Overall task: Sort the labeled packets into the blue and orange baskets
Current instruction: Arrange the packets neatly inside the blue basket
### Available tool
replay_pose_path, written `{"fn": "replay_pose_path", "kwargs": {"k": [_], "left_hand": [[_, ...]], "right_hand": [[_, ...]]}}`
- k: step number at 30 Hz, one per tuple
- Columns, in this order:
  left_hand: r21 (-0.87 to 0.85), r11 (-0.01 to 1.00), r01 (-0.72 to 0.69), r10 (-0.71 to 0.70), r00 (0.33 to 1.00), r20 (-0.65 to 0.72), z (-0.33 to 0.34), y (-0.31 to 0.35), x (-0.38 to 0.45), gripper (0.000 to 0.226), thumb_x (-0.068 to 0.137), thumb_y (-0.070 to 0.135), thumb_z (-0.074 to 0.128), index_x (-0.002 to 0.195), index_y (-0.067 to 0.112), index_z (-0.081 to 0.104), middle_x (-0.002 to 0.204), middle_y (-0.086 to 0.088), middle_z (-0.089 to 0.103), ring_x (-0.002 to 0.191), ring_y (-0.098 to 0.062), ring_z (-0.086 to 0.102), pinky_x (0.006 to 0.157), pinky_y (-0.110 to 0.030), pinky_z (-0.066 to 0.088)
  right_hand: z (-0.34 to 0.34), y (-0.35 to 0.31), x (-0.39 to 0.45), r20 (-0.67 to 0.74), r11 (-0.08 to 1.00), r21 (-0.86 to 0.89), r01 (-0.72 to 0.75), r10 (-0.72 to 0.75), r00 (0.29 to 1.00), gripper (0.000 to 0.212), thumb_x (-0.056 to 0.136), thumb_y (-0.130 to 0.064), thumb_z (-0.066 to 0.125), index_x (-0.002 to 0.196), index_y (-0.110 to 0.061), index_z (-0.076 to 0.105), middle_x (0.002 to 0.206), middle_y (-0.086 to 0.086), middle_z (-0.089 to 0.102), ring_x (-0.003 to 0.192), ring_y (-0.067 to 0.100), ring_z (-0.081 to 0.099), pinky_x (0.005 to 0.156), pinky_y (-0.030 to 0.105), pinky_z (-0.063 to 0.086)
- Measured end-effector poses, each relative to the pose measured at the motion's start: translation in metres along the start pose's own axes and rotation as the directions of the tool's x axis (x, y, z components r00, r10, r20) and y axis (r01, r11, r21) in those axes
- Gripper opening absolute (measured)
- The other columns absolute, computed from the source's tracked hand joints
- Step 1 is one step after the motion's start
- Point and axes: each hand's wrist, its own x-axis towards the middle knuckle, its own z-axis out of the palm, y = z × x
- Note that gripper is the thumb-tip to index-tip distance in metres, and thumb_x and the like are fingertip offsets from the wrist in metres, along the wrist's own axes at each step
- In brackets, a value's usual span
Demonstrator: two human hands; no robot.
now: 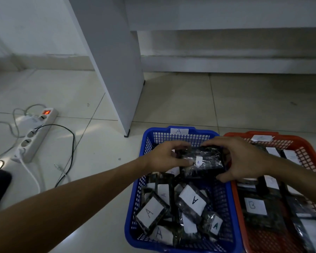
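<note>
On the tiled floor [171,99] at the far left lies a white power strip [36,135] with its red switch lit and several cords [69,143] plugged in and trailing off. A white furniture panel [113,66] stands upright behind, its foot just beyond the far left corner of the blue basket [224,212].

The left hand [165,155] reaches over the far end of the blue basket, its fingers curled round the left end of a dark plastic-wrapped packet [202,161], with the thumb pressed on the front beside a small white label marked A. The packet is held in the air above the far part of the blue basket, between the two hands and touching both. The right hand [243,157] grips the packet's right end, fingers curled over the top edge and thumb under the lower corner. So each grip is clenched on the same packet.

Below it, inside the blue basket, lie other dark packets [192,201] with white labels marked A, piled at angles. A white tag marked A sits on the basket's far rim.

Just beside it on the right, touching along the side, stands the orange basket [303,148], holding more dark packets, one label reading B [254,206].
</note>
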Motion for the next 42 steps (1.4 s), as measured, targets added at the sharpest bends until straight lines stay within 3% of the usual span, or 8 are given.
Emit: {"fn": "replay_pose_path", "kwargs": {"k": [2, 8, 12, 17, 23, 32, 37, 42], "left_hand": [[-0.078, 0.997, 0.024, -0.026, 0.999, -0.033, -0.001, 0.003, 0.001, 0.044, 0.088, 0.012, 0.075, 0.130, 0.015, 0.062, 0.118, 0.004, 0.064, 0.090, -0.010, 0.069, 0.074, -0.016, 0.056], [-0.275, 0.955, 0.109, -0.148, 0.981, -0.125, -0.012, 0.000, 0.019, 0.043, 0.085, 0.006, 0.076, 0.126, 0.012, 0.063, 0.115, -0.010, 0.069, 0.104, -0.020, 0.070, 0.082, -0.026, 0.060], [-0.293, 0.946, 0.136, -0.197, 0.962, -0.191, -0.001, -0.013, 0.042, 0.046, 0.084, 0.005, 0.077, 0.126, 0.008, 0.059, 0.116, -0.015, 0.068, 0.106, -0.024, 0.068, 0.089, -0.034, 0.060], [0.187, 0.978, 0.096, -0.042, 0.962, -0.271, 0.011, -0.034, 0.059, 0.051, 0.082, 0.016, 0.081, 0.128, 0.009, 0.060, 0.123, -0.006, 0.067, 0.108, -0.018, 0.065, 0.097, -0.034, 0.055], [0.694, 0.719, 0.040, 0.053, 0.992, -0.112, -0.006, -0.058, 0.051, 0.060, 0.081, 0.025, 0.078, 0.136, 0.018, 0.056, 0.134, -0.003, 0.060, 0.127, -0.023, 0.048, 0.107, -0.038, 0.042], [0.854, 0.519, 0.003, 0.039, 0.999, -0.027, -0.028, -0.064, 0.056, 0.077, 0.076, 0.036, 0.083, 0.143, 0.020, 0.048, 0.141, -0.003, 0.055, 0.131, -0.023, 0.046, 0.107, -0.042, 0.043], [0.858, 0.514, 0.023, 0.068, 0.995, -0.067, -0.024, -0.073, 0.052, 0.079, 0.077, 0.037, 0.082, 0.144, 0.019, 0.045, 0.144, -0.003, 0.051, 0.134, -0.024, 0.043, 0.108, -0.044, 0.043], [0.843, 0.537, 0.027, 0.074, 0.994, -0.079, -0.024, -0.073, 0.053, 0.079, 0.076, 0.035, 0.083, 0.143, 0.017, 0.046, 0.143, -0.004, 0.052, 0.134, -0.024, 0.043, 0.109, -0.043, 0.042]], "right_hand": [[-0.002, 0.001, 0.002, -0.013, 0.996, -0.089, 0.004, -0.005, 1.000, 0.088, 0.056, -0.033, 0.093, 0.136, -0.029, 0.057, 0.120, -0.018, 0.061, 0.108, -0.002, 0.060, 0.089, 0.022, 0.053], [0.011, 0.010, 0.017, -0.093, 0.878, -0.475, -0.058, 0.015, 0.996, 0.099, 0.062, -0.074, 0.071, 0.146, -0.026, 0.047, 0.129, -0.009, 0.056, 0.117, 0.011, 0.049, 0.101, 0.036, 0.041], [0.021, 0.027, 0.031, -0.111, 0.748, -0.658, -0.090, 0.022, 0.994, 0.095, 0.058, -0.077, 0.062, 0.133, -0.019, 0.057, 0.115, -0.002, 0.068, 0.108, 0.020, 0.055, 0.096, 0.040, 0.040], [0.035, 0.038, 0.041, -0.066, 0.628, -0.765, -0.141, 0.141, 0.988, 0.082, 0.058, -0.080, 0.051, 0.109, -0.017, 0.068, 0.097, 0.001, 0.070, 0.102, 0.023, 0.052, 0.088, 0.042, 0.036], [0.046, 0.048, 0.048, -0.058, 0.594, -0.792, -0.139, 0.153, 0.987, 0.091, 0.058, -0.077, 0.058, 0.120, -0.011, 0.069, 0.107, 0.006, 0.068, 0.106, 0.026, 0.052, 0.087, 0.044, 0.031], [0.052, 0.036, 0.052, -0.044, 0.692, -0.710, -0.130, 0.141, 0.989, 0.085, 0.086, -0.064, 0.063, 0.154, -0.020, 0.038, 0.155, 0.000, 0.046, 0.135, 0.020, 0.051, 0.110, 0.043, 0.022], [0.057, 0.032, 0.048, -0.084, 0.695, -0.692, -0.194, 0.189, 0.978, 0.080, 0.091, -0.063, 0.059, 0.155, -0.024, 0.034, 0.160, -0.003, 0.040, 0.143, 0.015, 0.042, 0.117, 0.044, 0.017], [0.066, 0.029, 0.052, -0.156, 0.661, -0.704, -0.259, 0.213, 0.965, 0.069, 0.087, -0.058, 0.067, 0.141, -0.021, 0.046, 0.140, -0.002, 0.060, 0.123, 0.020, 0.059, 0.116, 0.054, 0.014]]}}
